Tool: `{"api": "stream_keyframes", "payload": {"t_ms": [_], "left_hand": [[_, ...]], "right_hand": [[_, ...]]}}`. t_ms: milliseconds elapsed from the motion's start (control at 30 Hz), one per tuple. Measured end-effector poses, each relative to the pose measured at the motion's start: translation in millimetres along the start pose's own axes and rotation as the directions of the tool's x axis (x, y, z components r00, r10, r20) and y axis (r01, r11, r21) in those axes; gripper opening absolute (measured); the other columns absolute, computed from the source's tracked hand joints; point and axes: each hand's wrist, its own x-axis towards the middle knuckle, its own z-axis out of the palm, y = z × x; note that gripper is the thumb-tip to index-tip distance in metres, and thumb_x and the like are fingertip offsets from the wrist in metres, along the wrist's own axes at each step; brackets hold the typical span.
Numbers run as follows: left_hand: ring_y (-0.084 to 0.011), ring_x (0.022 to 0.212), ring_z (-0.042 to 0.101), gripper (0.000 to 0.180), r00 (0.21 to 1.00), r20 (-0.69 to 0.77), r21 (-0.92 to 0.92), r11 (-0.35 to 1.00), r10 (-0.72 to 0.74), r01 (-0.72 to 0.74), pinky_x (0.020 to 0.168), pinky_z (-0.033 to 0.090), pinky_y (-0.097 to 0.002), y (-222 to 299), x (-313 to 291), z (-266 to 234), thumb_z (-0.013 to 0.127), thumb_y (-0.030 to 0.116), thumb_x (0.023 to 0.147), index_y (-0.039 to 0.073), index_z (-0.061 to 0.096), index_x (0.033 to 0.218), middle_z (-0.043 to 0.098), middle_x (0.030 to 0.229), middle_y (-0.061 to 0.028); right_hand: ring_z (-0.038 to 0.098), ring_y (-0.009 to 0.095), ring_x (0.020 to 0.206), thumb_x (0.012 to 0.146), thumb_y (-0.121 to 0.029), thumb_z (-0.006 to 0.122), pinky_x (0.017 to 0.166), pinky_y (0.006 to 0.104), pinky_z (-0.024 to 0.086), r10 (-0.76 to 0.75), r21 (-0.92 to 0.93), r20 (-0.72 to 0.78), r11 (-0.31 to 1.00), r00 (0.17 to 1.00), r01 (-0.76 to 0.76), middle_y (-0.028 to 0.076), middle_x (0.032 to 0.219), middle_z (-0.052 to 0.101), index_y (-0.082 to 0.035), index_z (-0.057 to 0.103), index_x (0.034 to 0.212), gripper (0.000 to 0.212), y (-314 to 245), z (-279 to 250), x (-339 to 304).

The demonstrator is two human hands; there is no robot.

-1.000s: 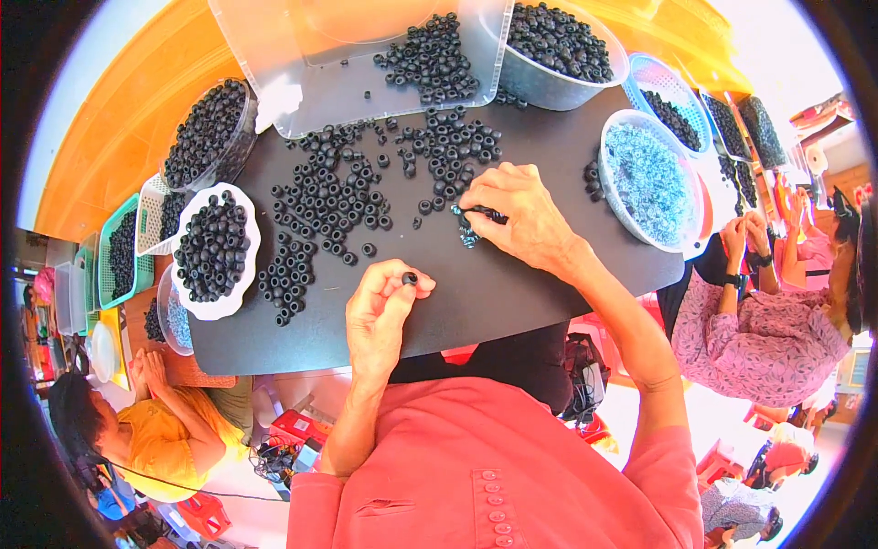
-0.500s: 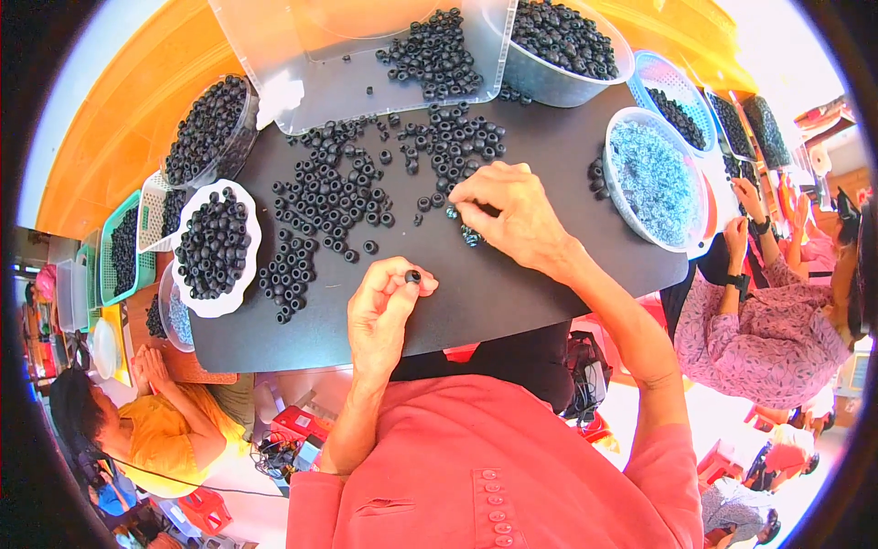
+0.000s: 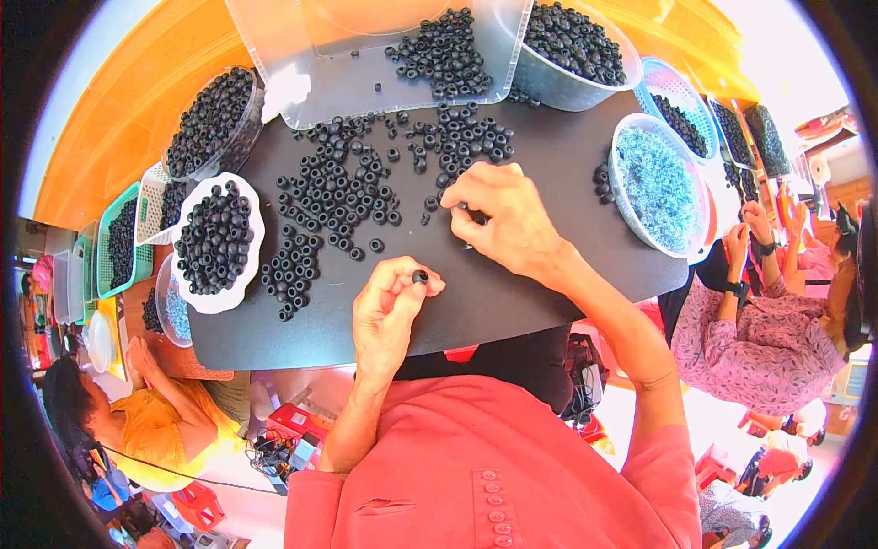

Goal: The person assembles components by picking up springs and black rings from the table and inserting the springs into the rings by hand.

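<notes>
My left hand [image 3: 386, 311] is closed in a pinch near the table's front edge, holding a small black bead-like ring [image 3: 421, 276] with its hole facing up. Across from it, my right hand [image 3: 508, 220] is low over the dark tabletop [image 3: 540, 306], fingers curled inward. Something dark shows between those fingers, but I cannot make out what. Just under the right hand is a tiny shiny bit [image 3: 468, 245], mostly covered. Loose black rings [image 3: 343, 197] of the same kind lie scattered beyond both hands.
A white scalloped plate [image 3: 253, 215] of black rings stands left. At the back are a tipped clear bin [image 3: 338, 78] and a full tub [image 3: 572, 90]. A bowl [image 3: 633, 227] of pale blue clear pieces stands right. Co-workers sit left [image 3: 174, 425] and right [image 3: 759, 352].
My right hand's fingers have curled in, and the shiny blue-green pieces seen beneath them are now mostly hidden. My left hand keeps its pinch on the black ring. The whole view has shifted slightly.
</notes>
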Motion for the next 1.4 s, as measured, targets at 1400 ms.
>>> {"api": "stream_keyframes", "payload": {"t_ms": [1400], "left_hand": [[-0.0141,0.086,0.063,0.015,0.997,-0.075,-0.091,0.995,0.033,-0.04,0.086,0.05,-0.0306,-6,0,-3,0.051,-0.001,0.095,0.0,0.056,0.109,0.065,0.095,-0.0088]], "right_hand": [[0.064,0.022,0.083,0.076,-0.004,0.071,0.074,0.0346,0.045,0.069,0.174,0.014,0.982,0.998,-0.07,0.006,0.089,0.066,-0.006,0.067,0.094,0.019,-31,-10,-33]]}}
